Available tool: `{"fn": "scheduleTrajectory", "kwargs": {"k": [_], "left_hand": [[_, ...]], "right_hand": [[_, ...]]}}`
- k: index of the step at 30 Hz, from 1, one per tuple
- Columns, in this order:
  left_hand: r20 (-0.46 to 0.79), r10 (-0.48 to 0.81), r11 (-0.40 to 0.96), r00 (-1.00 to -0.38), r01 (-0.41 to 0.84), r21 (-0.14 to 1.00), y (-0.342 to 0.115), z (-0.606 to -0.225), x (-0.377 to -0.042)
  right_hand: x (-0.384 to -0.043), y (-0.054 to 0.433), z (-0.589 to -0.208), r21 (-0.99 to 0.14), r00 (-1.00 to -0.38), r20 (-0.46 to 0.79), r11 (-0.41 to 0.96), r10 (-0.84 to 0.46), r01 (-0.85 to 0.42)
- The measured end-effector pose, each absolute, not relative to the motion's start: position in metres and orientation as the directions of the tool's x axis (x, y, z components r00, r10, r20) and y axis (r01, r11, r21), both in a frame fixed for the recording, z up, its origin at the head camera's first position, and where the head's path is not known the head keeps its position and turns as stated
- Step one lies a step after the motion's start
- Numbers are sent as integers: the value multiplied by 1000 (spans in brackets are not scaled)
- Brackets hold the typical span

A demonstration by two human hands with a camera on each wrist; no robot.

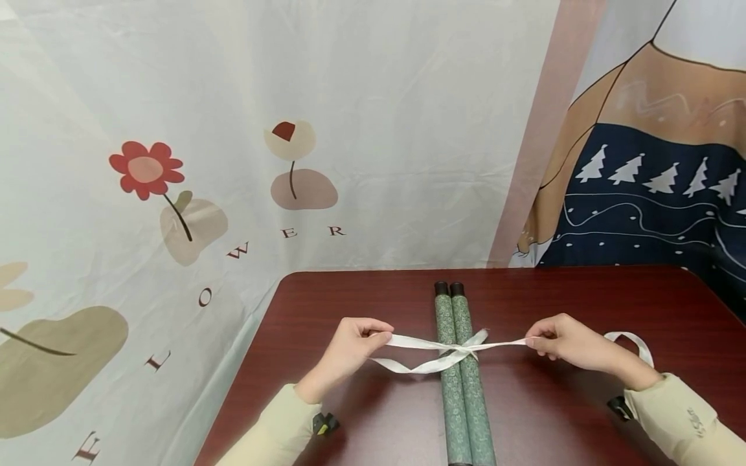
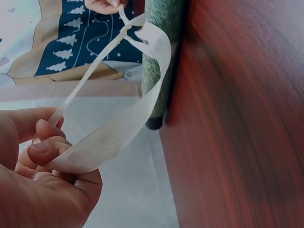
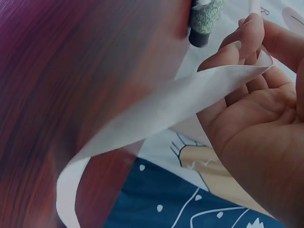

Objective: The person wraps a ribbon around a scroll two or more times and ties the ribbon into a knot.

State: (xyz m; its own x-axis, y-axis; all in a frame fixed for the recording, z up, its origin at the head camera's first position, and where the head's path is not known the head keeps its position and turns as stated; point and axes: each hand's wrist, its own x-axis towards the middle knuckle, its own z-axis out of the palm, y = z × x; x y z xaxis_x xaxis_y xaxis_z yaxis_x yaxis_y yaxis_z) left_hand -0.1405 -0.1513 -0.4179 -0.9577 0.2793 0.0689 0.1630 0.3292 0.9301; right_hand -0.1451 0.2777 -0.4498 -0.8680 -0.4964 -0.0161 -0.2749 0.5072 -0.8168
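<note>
Two green patterned scrolls (image 1: 454, 395) with black end knobs lie side by side on the table. A white ribbon (image 1: 414, 342) goes round both and crosses in a knot over their middle. My left hand (image 1: 351, 349) pinches the ribbon on the left side; in the left wrist view a broad loop of ribbon (image 2: 116, 137) runs from the fingers back to the knot. On the right, my right hand (image 1: 568, 343) pinches the other length, which is stretched straight from the knot. Its loose tail (image 3: 156, 109) hangs past the palm in the right wrist view.
The dark red wooden table (image 1: 350, 291) has its far edge against a printed cloth backdrop (image 1: 408, 129) with flowers and letters. A navy part of the cloth (image 1: 641, 207) with white trees hangs at the right.
</note>
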Motion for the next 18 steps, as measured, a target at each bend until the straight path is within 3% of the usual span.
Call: {"fn": "scheduleTrajectory", "kwargs": {"k": [18], "left_hand": [[59,276,530,-959,203,824,-195,-421,-144]], "right_hand": [[-142,304,-447,-800,-918,-34,562,-394,-212]]}}
